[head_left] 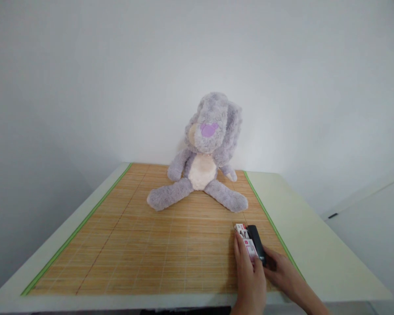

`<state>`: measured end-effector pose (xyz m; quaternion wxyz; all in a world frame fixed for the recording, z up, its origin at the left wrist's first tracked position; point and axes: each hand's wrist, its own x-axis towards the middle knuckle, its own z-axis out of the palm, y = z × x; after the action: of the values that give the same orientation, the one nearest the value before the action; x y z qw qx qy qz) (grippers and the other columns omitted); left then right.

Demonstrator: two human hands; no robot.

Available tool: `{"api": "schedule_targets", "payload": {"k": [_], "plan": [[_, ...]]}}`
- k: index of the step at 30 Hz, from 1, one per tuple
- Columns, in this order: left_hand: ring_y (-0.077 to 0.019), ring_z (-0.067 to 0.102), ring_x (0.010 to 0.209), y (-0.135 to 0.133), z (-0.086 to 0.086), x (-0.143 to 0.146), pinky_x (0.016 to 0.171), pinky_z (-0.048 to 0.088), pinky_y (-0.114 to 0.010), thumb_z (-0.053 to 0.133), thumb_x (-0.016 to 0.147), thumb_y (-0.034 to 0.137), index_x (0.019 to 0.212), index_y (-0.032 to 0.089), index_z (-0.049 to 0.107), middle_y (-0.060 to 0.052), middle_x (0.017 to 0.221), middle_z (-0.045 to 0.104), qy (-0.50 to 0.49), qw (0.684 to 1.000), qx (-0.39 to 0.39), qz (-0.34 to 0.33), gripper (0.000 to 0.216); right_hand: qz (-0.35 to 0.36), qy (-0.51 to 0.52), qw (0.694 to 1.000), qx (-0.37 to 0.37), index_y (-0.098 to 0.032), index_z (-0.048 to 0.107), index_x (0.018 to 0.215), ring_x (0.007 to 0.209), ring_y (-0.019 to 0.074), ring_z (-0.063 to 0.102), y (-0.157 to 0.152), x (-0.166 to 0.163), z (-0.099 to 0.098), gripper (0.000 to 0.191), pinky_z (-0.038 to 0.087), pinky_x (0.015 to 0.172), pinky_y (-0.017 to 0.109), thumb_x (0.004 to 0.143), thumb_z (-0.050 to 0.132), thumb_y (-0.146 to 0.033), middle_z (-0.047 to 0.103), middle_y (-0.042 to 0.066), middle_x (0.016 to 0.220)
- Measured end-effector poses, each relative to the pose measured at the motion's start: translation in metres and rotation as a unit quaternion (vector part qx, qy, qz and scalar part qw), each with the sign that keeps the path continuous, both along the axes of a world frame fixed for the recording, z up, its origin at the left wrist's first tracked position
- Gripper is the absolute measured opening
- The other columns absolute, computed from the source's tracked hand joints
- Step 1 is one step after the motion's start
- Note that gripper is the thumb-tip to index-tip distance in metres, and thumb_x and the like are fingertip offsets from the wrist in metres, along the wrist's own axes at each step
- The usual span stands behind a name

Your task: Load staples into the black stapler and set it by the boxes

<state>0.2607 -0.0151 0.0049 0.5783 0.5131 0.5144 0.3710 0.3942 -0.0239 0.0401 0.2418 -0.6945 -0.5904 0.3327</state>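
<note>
At the right front of the bamboo mat [157, 245], my two hands are close together. My left hand [249, 275] is closed around two small printed boxes: a pink-and-white box [250, 249] and, just beyond it, a white box with red and dark print [241, 230]. Right beside them lies a long black object that looks like a stapler [256, 240]. My right hand [280, 269] grips its near right side, thumb and fingers bent around it. Parts of the fingers and the undersides of these things are hidden.
A grey plush rabbit [202, 173] with a cream belly and purple nose sits at the back of the mat, legs spread. Green strips edge the mat. The pale table [302, 218] shows on both sides, with a white wall [118, 78] behind.
</note>
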Motion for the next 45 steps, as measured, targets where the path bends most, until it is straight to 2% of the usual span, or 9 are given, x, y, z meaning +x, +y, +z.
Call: {"api": "schedule_targets", "payload": {"k": [3, 8, 16, 22, 26, 29, 31, 36, 45], "plan": [[-0.0175, 0.0, 0.16, 0.0, 0.001, -0.001, 0.131, 0.004, -0.03, 0.043, 0.091, 0.017, 0.166, 0.016, 0.005, -0.002, 0.175, 0.0, -0.001, 1.0, -0.004, 0.003, 0.085, -0.006, 0.005, 1.0, 0.007, -0.015, 0.077, 0.112, 0.078, 0.0268, 0.068, 0.001, -0.006, 0.007, 0.049, 0.057, 0.078, 0.036, 0.071, 0.069, -0.04, 0.077, 0.006, 0.081], [-0.0184, 0.0, 0.16, 0.001, 0.0, -0.004, 0.131, 0.004, -0.03, 0.043, 0.091, 0.02, 0.166, 0.012, 0.009, -0.002, 0.174, 0.002, -0.009, 1.0, 0.001, -0.003, 0.082, -0.005, -0.012, 1.0, -0.002, -0.014, 0.076, 0.117, 0.079, 0.0259, 0.067, 0.002, -0.01, 0.011, 0.053, 0.057, 0.078, 0.034, 0.071, 0.068, -0.039, 0.077, 0.006, 0.082], [-0.0169, 0.004, 0.16, 0.0, -0.001, -0.006, 0.13, 0.007, -0.027, 0.041, 0.095, 0.023, 0.166, 0.014, 0.011, -0.001, 0.174, 0.005, -0.031, 0.999, 0.014, 0.01, 0.077, 0.01, -0.019, 1.0, -0.013, -0.011, 0.067, 0.132, 0.09, 0.0273, 0.07, 0.002, 0.003, -0.01, 0.067, 0.056, 0.083, 0.035, 0.073, 0.068, -0.042, 0.078, 0.009, 0.104], [-0.0213, 0.008, 0.16, 0.006, -0.005, -0.027, 0.132, 0.011, -0.037, 0.038, 0.098, 0.024, 0.165, 0.013, 0.019, -0.005, 0.173, 0.012, 0.038, 0.999, 0.025, 0.015, 0.07, -0.031, -0.033, 0.999, 0.006, -0.014, 0.071, 0.128, 0.078, 0.0247, 0.067, -0.003, -0.005, -0.003, 0.067, 0.055, 0.072, 0.031, 0.071, 0.073, -0.05, 0.078, 0.007, 0.09], [-0.0204, 0.018, 0.159, 0.023, -0.004, -0.053, 0.132, 0.02, -0.041, 0.037, 0.094, 0.014, 0.161, 0.017, 0.032, -0.004, 0.17, 0.026, 0.13, 0.982, 0.134, -0.001, 0.067, -0.043, 0.0, 0.999, 0.023, -0.013, 0.068, 0.133, 0.069, 0.0202, 0.062, -0.008, -0.007, -0.005, 0.074, 0.052, 0.065, 0.028, 0.072, 0.074, -0.054, 0.075, 0.004, 0.082], [-0.0216, 0.016, 0.159, 0.035, 0.001, -0.068, 0.134, 0.013, -0.046, 0.047, 0.088, 0.013, 0.159, 0.022, 0.037, 0.001, 0.169, 0.03, 0.208, 0.945, 0.245, -0.068, 0.073, -0.046, 0.023, 0.998, 0.031, -0.013, 0.068, 0.132, 0.066, 0.0181, 0.06, -0.009, -0.005, -0.008, 0.075, 0.051, 0.062, 0.026, 0.071, 0.075, -0.056, 0.072, 0.003, 0.078], [-0.0228, 0.018, 0.159, 0.04, 0.005, -0.074, 0.134, 0.008, -0.049, 0.052, 0.088, 0.017, 0.159, 0.025, 0.037, 0.002, 0.169, 0.031, 0.249, 0.92, 0.285, -0.097, 0.073, -0.047, 0.031, 0.998, 0.037, -0.013, 0.071, 0.128, 0.067, 0.0179, 0.06, -0.008, -0.005, -0.009, 0.072, 0.051, 0.062, 0.025, 0.071, 0.076, -0.057, 0.071, 0.003, 0.078], [-0.0239, 0.022, 0.158, 0.041, 0.01, -0.08, 0.134, 0.009, -0.053, 0.048, 0.098, 0.034, 0.162, 0.029, 0.031, 0.002, 0.169, 0.029, 0.29, 0.893, 0.318, -0.133, 0.066, -0.057, 0.028, 0.997, 0.039, -0.014, 0.074, 0.121, 0.063, 0.0161, 0.057, -0.01, -0.006, -0.008, 0.065, 0.048, 0.057, 0.023, 0.07, 0.076, -0.055, 0.067, 0.001, 0.072], [-0.0214, 0.024, 0.157, 0.038, 0.007, -0.081, 0.134, 0.012, -0.051, 0.042, 0.103, 0.041, 0.162, 0.031, 0.03, 0.004, 0.169, 0.03, 0.288, 0.892, 0.322, -0.132, 0.061, -0.068, 0.026, 0.997, 0.03, -0.015, 0.074, 0.123, 0.06, 0.0151, 0.056, -0.012, -0.001, -0.017, 0.064, 0.047, 0.056, 0.023, 0.07, 0.076, -0.052, 0.065, 0.0, 0.07]]}}
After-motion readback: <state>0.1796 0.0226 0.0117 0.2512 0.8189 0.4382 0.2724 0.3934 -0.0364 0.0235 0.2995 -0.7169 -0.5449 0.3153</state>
